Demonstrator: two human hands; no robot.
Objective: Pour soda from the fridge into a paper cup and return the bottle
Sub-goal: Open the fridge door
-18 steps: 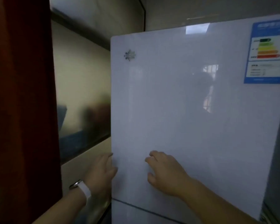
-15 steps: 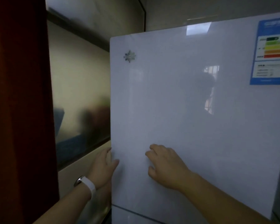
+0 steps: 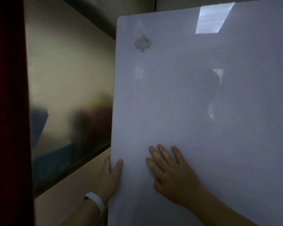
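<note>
Head view, nearest first. Wears a white band on the wrist below the left hand. Grips the free left edge of the door with that hand: thumb laid on the front face, fingers hooked round the edge and mostly hidden behind it. Rests the right hand flat on the face just right of the left thumb, fingers straight, slightly spread, holding nothing. Cannot tell if shut tight or cracked open. Judged step: opening the fridge, first of the task, with nothing fetched or poured. Turns on one relation: gripped edge upright, running straight up and down past the left fingers, hinge presumably far right of both hands. Calls, then, for a pull toward the body from the left hand, nearer that edge and better placed; right hand likely only steadying. No soda or cup in sight; soda presumably behind the door, beyond the right fingertips. Farther up from the fingers, a snowflake emblem near the top left corner. Left of the left fingers and beyond, a glossy panel with blurred reflections.
</note>
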